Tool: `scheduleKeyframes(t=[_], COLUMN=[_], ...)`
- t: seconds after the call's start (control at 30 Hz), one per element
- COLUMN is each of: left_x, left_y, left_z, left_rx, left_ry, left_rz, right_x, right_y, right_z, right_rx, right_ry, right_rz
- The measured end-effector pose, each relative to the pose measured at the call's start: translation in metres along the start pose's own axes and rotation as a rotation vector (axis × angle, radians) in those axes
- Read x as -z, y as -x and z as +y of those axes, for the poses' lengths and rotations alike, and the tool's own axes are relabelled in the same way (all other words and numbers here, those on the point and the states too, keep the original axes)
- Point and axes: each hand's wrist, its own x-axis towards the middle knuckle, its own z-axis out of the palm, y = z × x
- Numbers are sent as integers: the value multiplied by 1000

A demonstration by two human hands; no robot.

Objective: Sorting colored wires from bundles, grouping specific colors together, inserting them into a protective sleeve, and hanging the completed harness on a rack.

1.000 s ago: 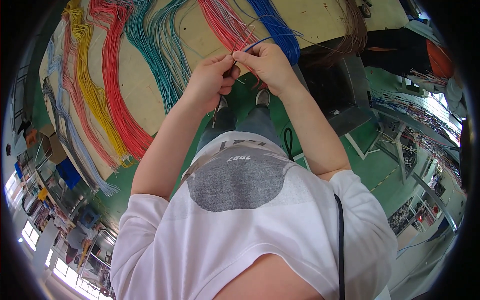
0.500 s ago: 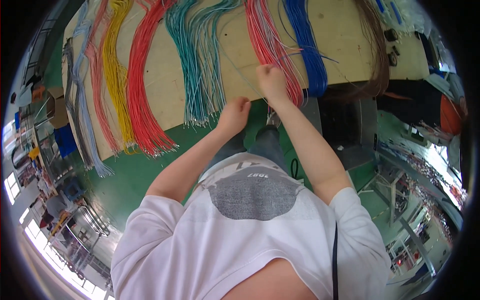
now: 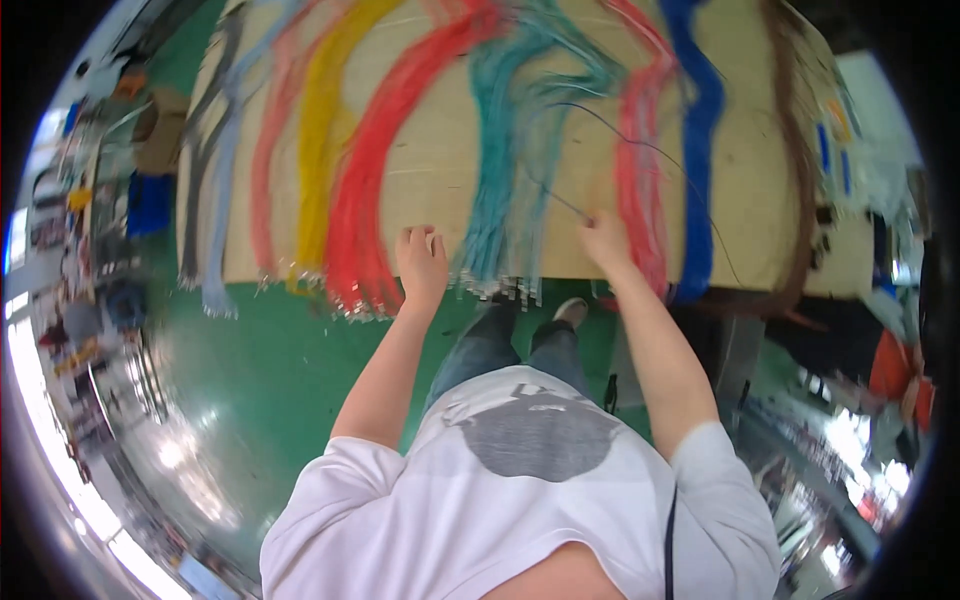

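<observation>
My right hand (image 3: 607, 245) is over the table's front part, between the teal and the pink wire bundles. Its fingers pinch a thin dark blue wire (image 3: 648, 146), which loops up over the table and back down across the blue bundle. Over the front edge, between the red wire bundle (image 3: 362, 190) and the teal wire bundle (image 3: 488, 190), is my left hand (image 3: 422, 268). Its fingers are loosely bent and a little apart, with nothing visible in them. Small metal ends show on the red and teal wires at the table's edge.
Across the pale table (image 3: 440, 190) lie more bundles: grey, light blue, yellow wires (image 3: 318, 170), pink wires (image 3: 640, 150), blue wires (image 3: 703, 150) and brown wires (image 3: 797, 170). Dark equipment stands below the table's right part. A blue bin (image 3: 149, 204) is at the left.
The view has shifted, so the table shows farther right and lower. My right hand now has the dark blue wire pinched. My left hand has moved left, from beside the teal bundle to beside the red one.
</observation>
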Motion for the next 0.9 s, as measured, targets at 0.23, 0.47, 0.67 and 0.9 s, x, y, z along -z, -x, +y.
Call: scheduleKeyframes(t=[0.23,0.47,0.67,0.9], left_x=[43,47,53,50], left_y=[-28,-53,-74,-83], left_z=[-66,-86,-104,-105], left_rx=[75,117,271,51], left_ry=[-338,-392,-268,-550], left_rz=[233,160,93,-101], right_x=[29,41,103,15], right_y=[34,62,81,102], right_z=[8,-11,-65,-32], right_rx=[-398,-622,-265,-634], right_ry=[-787,-1208,-1736,-1656], right_rz=[-250,-495,-545,-702])
